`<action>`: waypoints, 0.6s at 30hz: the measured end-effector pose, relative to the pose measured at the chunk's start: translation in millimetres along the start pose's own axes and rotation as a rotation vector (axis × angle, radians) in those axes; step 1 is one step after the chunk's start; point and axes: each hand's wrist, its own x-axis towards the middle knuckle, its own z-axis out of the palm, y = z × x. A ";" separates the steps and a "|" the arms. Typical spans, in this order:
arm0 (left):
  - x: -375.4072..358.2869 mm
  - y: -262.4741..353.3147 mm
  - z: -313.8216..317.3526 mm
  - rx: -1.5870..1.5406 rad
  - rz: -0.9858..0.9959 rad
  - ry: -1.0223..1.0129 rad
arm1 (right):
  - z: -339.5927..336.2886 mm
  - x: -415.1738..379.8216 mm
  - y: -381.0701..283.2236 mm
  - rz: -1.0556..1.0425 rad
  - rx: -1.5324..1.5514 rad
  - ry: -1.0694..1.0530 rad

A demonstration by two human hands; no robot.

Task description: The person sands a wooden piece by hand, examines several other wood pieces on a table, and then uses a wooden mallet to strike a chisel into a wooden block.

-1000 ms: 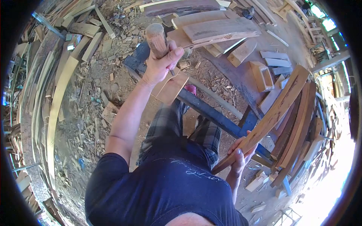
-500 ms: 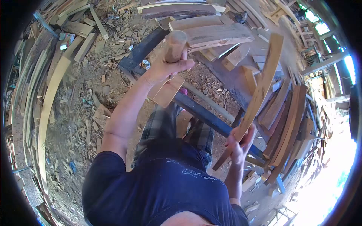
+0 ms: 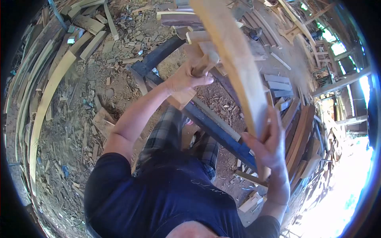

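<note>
My left hand is closed round a thick wooden handle that sticks up above my fist. Just below that hand, a flat light-brown wooden piece lies at the dark metal beam. On the right, my right hand grips a long curved wooden board near its lower end. The board rises past the top edge of the view and hides part of what lies behind it. What the lower end of the handle joins is hidden.
Stacked curved boards lie at the right. A long pale curved strip and more planks line the left side. Wood scraps and chips cover the ground. Another dark beam runs toward the upper middle.
The curved board has swung up and left, closer to the camera, and my right hand has moved right with it. My left hand has shifted slightly right and down, and the handle now tilts right.
</note>
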 end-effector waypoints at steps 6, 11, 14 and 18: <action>-1.9 -14.5 -5.5 0.073 0.155 0.041 | -36.3 0.6 -44.6 -0.091 0.290 0.464; -17.3 -37.7 -32.2 -0.174 0.101 0.041 | 5.9 4.0 0.8 0.138 0.356 0.271; -22.5 -31.0 -30.6 -0.199 0.143 0.097 | 49.4 1.9 62.4 0.112 0.235 0.109; -30.3 -23.1 -36.6 -0.096 0.131 0.091 | 106.4 -13.0 87.1 0.213 0.309 0.043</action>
